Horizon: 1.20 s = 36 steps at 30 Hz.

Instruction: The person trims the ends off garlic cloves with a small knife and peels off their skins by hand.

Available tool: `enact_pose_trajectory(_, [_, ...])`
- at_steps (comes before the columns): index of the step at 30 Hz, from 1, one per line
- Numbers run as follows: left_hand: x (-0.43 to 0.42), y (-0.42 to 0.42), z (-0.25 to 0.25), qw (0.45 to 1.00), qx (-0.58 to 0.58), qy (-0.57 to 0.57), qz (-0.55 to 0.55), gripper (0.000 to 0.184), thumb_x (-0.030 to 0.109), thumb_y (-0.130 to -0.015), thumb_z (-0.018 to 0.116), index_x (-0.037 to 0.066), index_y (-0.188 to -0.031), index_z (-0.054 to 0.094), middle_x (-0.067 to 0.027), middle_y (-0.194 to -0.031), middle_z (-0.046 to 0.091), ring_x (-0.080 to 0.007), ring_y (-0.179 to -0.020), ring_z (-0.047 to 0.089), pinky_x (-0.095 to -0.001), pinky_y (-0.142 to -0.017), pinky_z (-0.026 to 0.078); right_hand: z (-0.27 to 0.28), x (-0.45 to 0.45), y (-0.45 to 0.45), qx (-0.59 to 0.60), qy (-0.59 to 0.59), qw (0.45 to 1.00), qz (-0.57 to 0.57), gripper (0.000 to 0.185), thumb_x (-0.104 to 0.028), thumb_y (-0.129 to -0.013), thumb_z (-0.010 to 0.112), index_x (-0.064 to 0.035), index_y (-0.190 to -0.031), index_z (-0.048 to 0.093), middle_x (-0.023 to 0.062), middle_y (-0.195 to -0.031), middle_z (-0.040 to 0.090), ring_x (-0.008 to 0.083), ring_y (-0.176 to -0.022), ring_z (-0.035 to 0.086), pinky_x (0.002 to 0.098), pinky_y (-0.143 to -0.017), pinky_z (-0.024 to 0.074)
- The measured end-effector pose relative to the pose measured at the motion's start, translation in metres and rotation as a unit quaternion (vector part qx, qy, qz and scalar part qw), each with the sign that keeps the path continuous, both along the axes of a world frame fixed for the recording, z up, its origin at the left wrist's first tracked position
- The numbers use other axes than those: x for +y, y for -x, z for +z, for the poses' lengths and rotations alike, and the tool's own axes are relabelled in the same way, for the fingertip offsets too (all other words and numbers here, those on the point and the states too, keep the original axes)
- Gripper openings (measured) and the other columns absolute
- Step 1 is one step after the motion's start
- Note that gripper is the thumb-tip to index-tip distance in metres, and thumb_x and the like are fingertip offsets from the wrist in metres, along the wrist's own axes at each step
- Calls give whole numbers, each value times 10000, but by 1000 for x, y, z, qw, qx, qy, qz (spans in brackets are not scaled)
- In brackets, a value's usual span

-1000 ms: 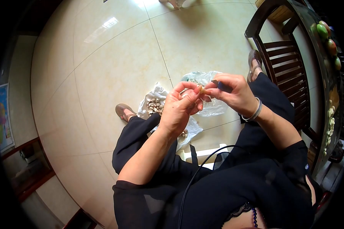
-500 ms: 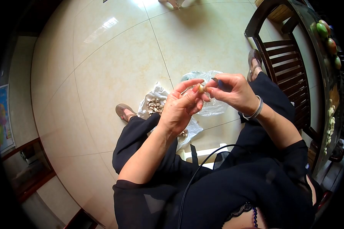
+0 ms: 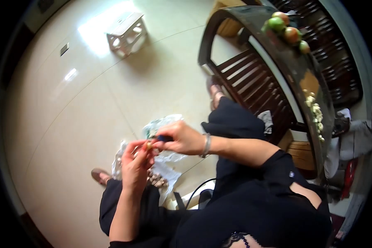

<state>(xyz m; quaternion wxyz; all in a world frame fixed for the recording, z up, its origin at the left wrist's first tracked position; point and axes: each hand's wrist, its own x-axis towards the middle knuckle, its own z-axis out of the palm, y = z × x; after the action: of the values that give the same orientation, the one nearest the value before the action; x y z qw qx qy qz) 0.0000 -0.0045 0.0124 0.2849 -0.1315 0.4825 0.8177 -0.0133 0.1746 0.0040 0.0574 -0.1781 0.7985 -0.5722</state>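
Observation:
My left hand point(image 3: 134, 169) is raised over my lap, its thumb and fingers pinching a small pale garlic clove point(image 3: 149, 145). My right hand point(image 3: 182, 139) meets it from the right, closed around a small dark-handled knife point(image 3: 165, 138) whose blade is mostly hidden by the fingers. The fingertips of both hands nearly touch at the clove. Below them on the floor, unpeeled brownish cloves point(image 3: 157, 180) lie on a white plastic bag point(image 3: 171, 173). A clear plastic bag point(image 3: 173, 120) is spread just beyond my hands.
To the right stands a dark wooden table point(image 3: 295, 78) bearing several green and red fruits point(image 3: 291, 35) and a line of pale peeled cloves point(image 3: 317, 115). A slatted wooden chair point(image 3: 252, 74) sits beside it. A light plastic stool point(image 3: 126, 33) is farther off on the tiled floor.
My view has turned to the right, so more of the table and the whole stool show. Both hands stay together at the clove, now lower and farther left in view.

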Motion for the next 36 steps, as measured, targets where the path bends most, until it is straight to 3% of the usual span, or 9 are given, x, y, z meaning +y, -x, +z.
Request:
enact_pose_trajectory(2, [-2,0,-2,1000,21,1,-15,143,104,-843,535,38,-967,513,-72,-858,593,-93,-666,540,-177,-531,401,4,-1,-1,-21,1,1000,0,195,-165,-713,635,21,-759,593,194,-677,569,318,-621,568,344,-562,445])
enact_pose_trajectory(4, [-2,-1,-5,1000,22,-2,-9,138,95,-835,546,44,-959,513,-70,-853,595,-97,-664,548,-177,-527,405,1,-1,-1,-6,-11,1000,18,156,-141,-753,631,10,-779,601,149,-656,575,256,-566,546,299,-535,427])
enact_pose_trajectory(16, [-3,-4,-9,999,35,8,-5,139,74,-821,565,65,-949,512,-69,-811,604,-101,-624,551,-187,-512,417,0,-2,-3,47,-27,998,37,146,-101,-720,626,14,-709,537,149,-622,532,294,-560,529,331,-516,413])
enact_pose_trajectory(22, [-2,-5,-6,999,39,27,-14,123,92,-827,561,51,-935,520,-62,-811,601,-95,-603,536,-178,-499,393,0,-2,-3,45,-13,998,35,141,-89,-707,627,10,-714,527,149,-628,525,290,-567,523,327,-516,410])
enact_pose_trajectory(24, [-4,-4,-7,1000,26,-9,-11,157,83,-833,551,-9,-956,515,-80,-811,594,-124,-650,562,-197,-536,431,3,-3,-2,42,-10,999,31,140,-89,-706,627,9,-716,527,146,-630,523,284,-566,522,326,-515,408])
enact_pose_trajectory(32, [-6,-3,-1,999,-28,-33,-5,219,73,-852,505,-23,-1049,504,-68,-857,571,-95,-650,510,-172,-574,410,7,1,2,64,-16,998,-7,162,-135,-729,633,2,-729,546,131,-630,511,269,-575,517,318,-535,411])
enact_pose_trajectory(33, [-8,-1,-1,998,-26,-55,-21,237,74,-852,499,-18,-1071,494,-75,-858,567,-94,-660,508,-168,-578,403,9,3,2,58,-42,997,-9,179,-155,-744,635,-2,-728,543,134,-635,510,261,-564,510,316,-518,398])
enact_pose_trajectory(35, [-5,0,6,998,-32,-61,-5,266,67,-849,492,-1,-1105,470,-87,-866,564,-103,-687,525,-173,-578,401,13,2,3,44,-28,999,-14,151,-127,-764,630,-10,-736,538,95,-629,491,155,-553,482,260,-500,375])
enact_pose_trajectory(36, [-8,1,4,996,-31,-83,-15,241,94,-859,498,7,-1083,478,-90,-841,568,-103,-670,523,-177,-574,404,17,2,4,32,-3,999,-15,164,-115,-745,635,-2,-837,560,113,-688,544,216,-580,546,295,-534,436])
